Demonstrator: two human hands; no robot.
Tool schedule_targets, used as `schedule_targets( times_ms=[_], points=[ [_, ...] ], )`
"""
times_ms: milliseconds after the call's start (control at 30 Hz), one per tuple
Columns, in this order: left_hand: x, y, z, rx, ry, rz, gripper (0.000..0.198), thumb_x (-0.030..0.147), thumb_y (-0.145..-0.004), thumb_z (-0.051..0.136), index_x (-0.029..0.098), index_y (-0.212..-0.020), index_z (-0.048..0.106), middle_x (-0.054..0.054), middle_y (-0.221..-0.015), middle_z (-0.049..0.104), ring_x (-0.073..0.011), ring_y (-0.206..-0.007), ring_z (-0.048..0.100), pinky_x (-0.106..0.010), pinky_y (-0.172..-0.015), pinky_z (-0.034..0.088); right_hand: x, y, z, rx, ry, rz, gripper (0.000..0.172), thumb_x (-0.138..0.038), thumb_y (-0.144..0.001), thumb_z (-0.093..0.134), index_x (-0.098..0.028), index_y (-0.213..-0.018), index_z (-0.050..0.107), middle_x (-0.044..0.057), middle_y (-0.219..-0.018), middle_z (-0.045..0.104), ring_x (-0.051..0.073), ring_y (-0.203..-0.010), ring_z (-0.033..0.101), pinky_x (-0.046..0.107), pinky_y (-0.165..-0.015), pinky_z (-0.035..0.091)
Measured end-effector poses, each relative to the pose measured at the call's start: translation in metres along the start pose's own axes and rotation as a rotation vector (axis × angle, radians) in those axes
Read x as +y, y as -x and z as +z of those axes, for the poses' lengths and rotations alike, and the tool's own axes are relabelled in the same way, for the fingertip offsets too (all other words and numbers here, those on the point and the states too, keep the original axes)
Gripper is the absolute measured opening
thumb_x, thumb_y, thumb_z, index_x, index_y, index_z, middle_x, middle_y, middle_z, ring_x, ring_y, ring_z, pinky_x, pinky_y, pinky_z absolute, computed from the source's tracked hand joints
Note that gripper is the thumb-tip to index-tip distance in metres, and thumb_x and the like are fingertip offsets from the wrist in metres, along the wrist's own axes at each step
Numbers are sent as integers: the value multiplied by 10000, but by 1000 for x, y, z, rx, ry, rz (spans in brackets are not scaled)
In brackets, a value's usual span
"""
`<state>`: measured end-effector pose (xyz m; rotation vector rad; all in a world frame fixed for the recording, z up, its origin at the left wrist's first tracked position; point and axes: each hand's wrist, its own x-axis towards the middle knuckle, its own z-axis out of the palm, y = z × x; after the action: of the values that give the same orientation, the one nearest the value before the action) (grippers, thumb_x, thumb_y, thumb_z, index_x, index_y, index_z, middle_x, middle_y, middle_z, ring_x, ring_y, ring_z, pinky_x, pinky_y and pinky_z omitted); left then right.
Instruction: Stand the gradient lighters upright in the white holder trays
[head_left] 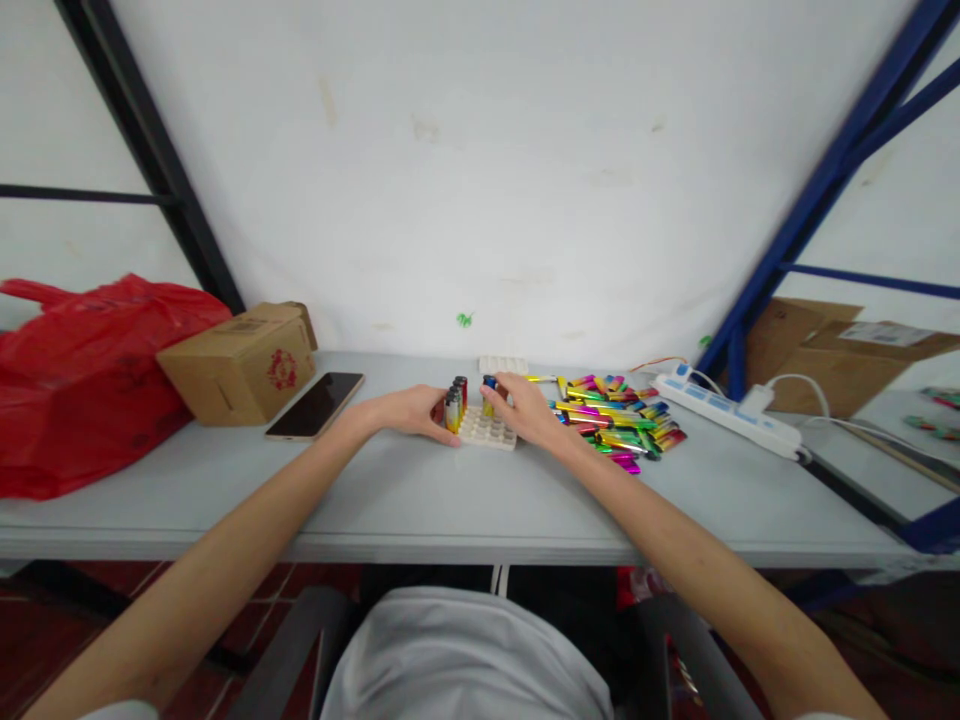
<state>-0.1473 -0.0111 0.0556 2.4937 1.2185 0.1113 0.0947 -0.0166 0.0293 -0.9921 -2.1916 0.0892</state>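
A white tray (487, 430) with rows of round pockets lies on the table in front of me. Several lighters (454, 404) in metallic colours stand upright along its left side. My left hand (417, 411) is curled round that left end, its thumb at the near corner and its fingers partly hidden behind the lighters. Between thumb and fingers, my right hand (525, 408) holds a blue-and-yellow lighter (489, 397) upright over the right part of the tray. Right of this hand, a loose pile of shiny multicoloured lighters (615, 420) lies on the table.
A second white tray (502, 365) rests against the wall. To the left are a phone (315, 406), a cardboard box (244, 365) and a red plastic bag (90, 380). A white power strip (727, 413) with cables and an opened carton (817, 350) are on the right.
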Motion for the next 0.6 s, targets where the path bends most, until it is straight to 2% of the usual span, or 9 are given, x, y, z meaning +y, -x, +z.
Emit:
schedule_targets(
  times_ms=[100, 200, 400, 600],
  points=[
    [1, 0, 0, 5, 7, -3, 657, 735, -646, 708, 178, -991, 647, -30, -837, 681, -185, -706, 596, -261, -619, 422, -2, -1, -3, 5, -5, 78, 343, -424, -1035, 435, -183, -832, 571, 28, -757, 643, 160, -724, 558, 259, -712, 365],
    [2, 0, 0, 4, 4, -1, 653, 718, -651, 712, 174, -1004, 645, -35, -842, 684, -188, -709, 598, -262, -620, 422, -1, -2, -3, 37, -59, 111, 323, -375, -1047, 422, -177, -840, 573, 41, -802, 679, 158, -763, 596, 251, -725, 377],
    [2, 0, 0, 6, -21, -22, 642, 727, -649, 705, 171, -959, 627, -41, -846, 677, -196, -731, 607, -265, -618, 420, 6, -4, 13, -116, 38, 47, 193, -322, -1011, 512, -160, -917, 561, 68, -858, 670, 175, -768, 574, 268, -713, 383],
    [3, 1, -1, 2, -16, -37, 654, 731, -640, 707, 170, -964, 617, -39, -842, 669, -185, -714, 599, -262, -615, 422, 13, -10, 22, -121, 85, 6, 158, -302, -1002, 526, -150, -965, 543, 110, -954, 671, 204, -860, 594, 298, -776, 424]
  ],
)
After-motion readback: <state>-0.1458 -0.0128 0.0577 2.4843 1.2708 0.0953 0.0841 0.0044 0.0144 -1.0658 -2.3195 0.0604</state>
